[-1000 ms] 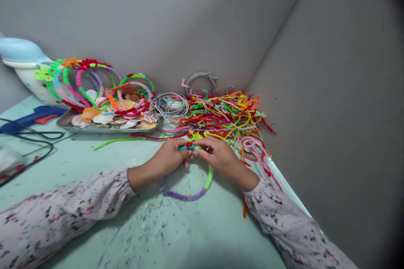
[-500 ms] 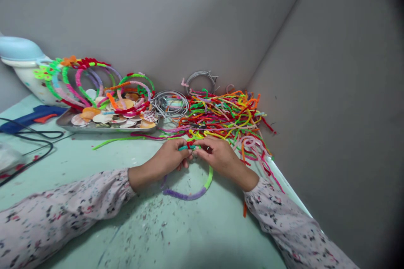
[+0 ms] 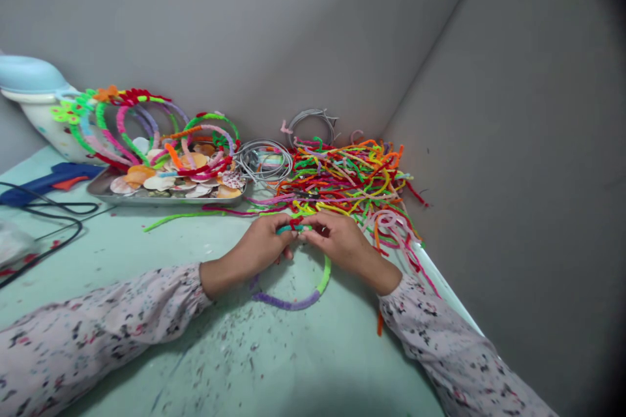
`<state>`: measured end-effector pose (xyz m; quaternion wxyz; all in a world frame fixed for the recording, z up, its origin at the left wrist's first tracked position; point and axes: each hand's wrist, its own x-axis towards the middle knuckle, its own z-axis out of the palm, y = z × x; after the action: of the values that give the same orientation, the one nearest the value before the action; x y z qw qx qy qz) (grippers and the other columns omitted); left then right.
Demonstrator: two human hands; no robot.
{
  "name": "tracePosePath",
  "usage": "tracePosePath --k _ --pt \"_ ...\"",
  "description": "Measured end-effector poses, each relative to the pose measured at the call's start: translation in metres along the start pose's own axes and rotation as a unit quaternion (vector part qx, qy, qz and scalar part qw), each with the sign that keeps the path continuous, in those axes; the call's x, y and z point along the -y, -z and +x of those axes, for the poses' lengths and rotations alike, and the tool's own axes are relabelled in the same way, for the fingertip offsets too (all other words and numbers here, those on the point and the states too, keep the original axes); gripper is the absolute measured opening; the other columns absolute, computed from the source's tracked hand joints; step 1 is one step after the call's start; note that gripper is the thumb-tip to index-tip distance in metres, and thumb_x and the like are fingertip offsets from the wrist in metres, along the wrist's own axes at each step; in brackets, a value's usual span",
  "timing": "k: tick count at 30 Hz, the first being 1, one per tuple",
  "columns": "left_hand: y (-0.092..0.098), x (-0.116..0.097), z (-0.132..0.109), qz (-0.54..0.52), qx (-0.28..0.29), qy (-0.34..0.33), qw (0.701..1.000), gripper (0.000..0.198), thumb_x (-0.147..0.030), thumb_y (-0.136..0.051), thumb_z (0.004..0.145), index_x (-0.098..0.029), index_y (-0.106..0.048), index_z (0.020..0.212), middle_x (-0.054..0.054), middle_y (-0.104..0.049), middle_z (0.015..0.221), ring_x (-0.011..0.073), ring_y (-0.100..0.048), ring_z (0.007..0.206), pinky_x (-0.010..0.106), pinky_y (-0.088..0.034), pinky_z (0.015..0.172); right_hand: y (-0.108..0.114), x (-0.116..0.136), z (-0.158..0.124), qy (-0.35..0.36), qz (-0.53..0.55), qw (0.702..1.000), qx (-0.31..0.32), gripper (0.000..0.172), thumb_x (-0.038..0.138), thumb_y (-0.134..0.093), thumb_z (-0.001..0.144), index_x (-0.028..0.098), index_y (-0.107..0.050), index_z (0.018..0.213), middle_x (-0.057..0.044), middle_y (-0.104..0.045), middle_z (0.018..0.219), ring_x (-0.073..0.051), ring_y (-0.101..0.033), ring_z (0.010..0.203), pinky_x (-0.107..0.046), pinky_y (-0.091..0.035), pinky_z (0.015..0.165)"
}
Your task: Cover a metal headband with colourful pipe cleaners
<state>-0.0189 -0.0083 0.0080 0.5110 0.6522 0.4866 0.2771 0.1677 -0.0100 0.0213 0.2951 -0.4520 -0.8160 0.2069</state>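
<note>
Between my hands is a ring wrapped in pipe cleaner [image 3: 292,304], purple and green along its near side and teal at the far side. A short red pipe cleaner [image 3: 295,224] is wound at the ring's far side, between my fingertips. My left hand [image 3: 261,244] pinches the teal stretch just left of the red piece. With thumb and fingers closed, my right hand [image 3: 342,244] grips the ring beside the red piece on the right. My fingers hide parts of the ring on both sides.
A metal tray [image 3: 166,202] holds shells and several finished rings [image 3: 132,98]. Right of it lie coiled grey wire [image 3: 264,172] and a heap of pipe cleaners [image 3: 347,176]. A blue glue gun [image 3: 44,186] with a black cord and a white bin [image 3: 53,124] stand left.
The fingers of my left hand have curled slightly, and the right fingertips have shifted a little at the red piece. The ring stays in nearly the same place.
</note>
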Motion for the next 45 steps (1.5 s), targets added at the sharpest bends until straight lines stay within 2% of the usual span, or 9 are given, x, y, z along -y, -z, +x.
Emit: tracePosePath --k 14,26,33,41,45 --pt "-0.002 -0.002 -0.001 -0.003 -0.004 0.011 1.0 0.025 -0.031 -0.049 0.08 -0.015 -0.061 0.095 -0.001 -0.059 0.054 0.009 -0.044 0.038 0.019 -0.033 0.038 -0.002 -0.002 0.0 0.009 0.006 1.0 -0.017 0.018 0.022 -0.066 0.08 0.02 -0.07 0.098 -0.002 -0.069 0.087 -0.011 -0.058 0.073 -0.024 -0.043 0.068" --pt "0.001 -0.003 -0.001 0.028 -0.02 -0.035 0.999 0.008 -0.021 -0.05 0.074 -0.017 -0.057 0.075 -0.003 -0.056 0.052 0.01 -0.048 0.046 0.02 -0.034 0.047 0.0 0.001 -0.001 0.006 0.01 1.0 -0.009 0.018 0.021 -0.066 0.079 0.02 -0.069 0.097 -0.002 -0.07 0.089 -0.012 -0.06 0.075 -0.024 -0.044 0.068" --pt "0.001 -0.006 -0.003 0.035 -0.019 -0.036 0.999 0.008 -0.019 -0.048 0.071 -0.017 -0.056 0.073 -0.004 -0.053 0.051 0.0104 -0.047 0.047 0.021 -0.034 0.049 -0.002 -0.001 -0.002 0.016 -0.001 1.0 -0.008 0.018 0.02 -0.065 0.079 0.019 -0.069 0.096 -0.003 -0.07 0.089 -0.013 -0.06 0.076 -0.025 -0.044 0.07" --pt "-0.001 -0.006 -0.002 -0.002 0.001 -0.006 1.0 0.009 -0.023 -0.053 0.075 -0.016 -0.058 0.076 -0.003 -0.054 0.051 0.0094 -0.046 0.045 0.021 -0.032 0.046 -0.001 0.002 -0.003 0.023 -0.007 1.0 0.001 0.026 0.013 -0.057 0.078 0.017 -0.068 0.101 -0.004 -0.07 0.094 -0.013 -0.059 0.077 -0.025 -0.043 0.07" --pt "0.0 -0.011 -0.002 -0.098 0.027 0.045 0.994 0.013 -0.021 -0.058 0.071 -0.013 -0.061 0.081 0.001 -0.059 0.057 0.0095 -0.05 0.047 0.019 -0.034 0.044 0.001 0.003 -0.003 0.008 -0.017 1.0 -0.01 0.024 0.012 -0.055 0.078 0.017 -0.069 0.096 -0.004 -0.069 0.09 -0.014 -0.059 0.077 -0.026 -0.043 0.071"
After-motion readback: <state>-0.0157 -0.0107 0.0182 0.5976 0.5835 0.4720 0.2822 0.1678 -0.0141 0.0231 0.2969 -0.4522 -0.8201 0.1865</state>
